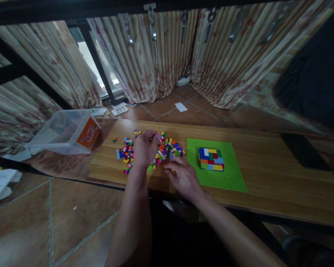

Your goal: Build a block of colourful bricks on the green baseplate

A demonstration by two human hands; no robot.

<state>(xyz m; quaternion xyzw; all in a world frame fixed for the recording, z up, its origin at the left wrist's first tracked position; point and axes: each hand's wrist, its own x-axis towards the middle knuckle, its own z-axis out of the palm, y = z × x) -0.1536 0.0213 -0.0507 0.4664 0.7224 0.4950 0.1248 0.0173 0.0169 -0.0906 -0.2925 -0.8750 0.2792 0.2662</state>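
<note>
My left hand is over the pile of small coloured toy bricks, its fingertips drawn together. A pinkish brick shows by those fingertips, but I cannot tell whether it is held. At the pile's near right edge is my right hand, fingers curled and thumb close to them. A bit of yellow shows beneath these fingers; what they grip, if anything, is too small to name. To the right, a green studded baseplate lies flat on the wooden tabletop, bearing a roughly square block of multicoloured bricks.
A clear plastic bin with an orange label stands left of the bricks. The wooden tabletop runs to the right, with a dark flat object near its far edge. A person in dark clothing is at the upper right. Striped curtains hang behind.
</note>
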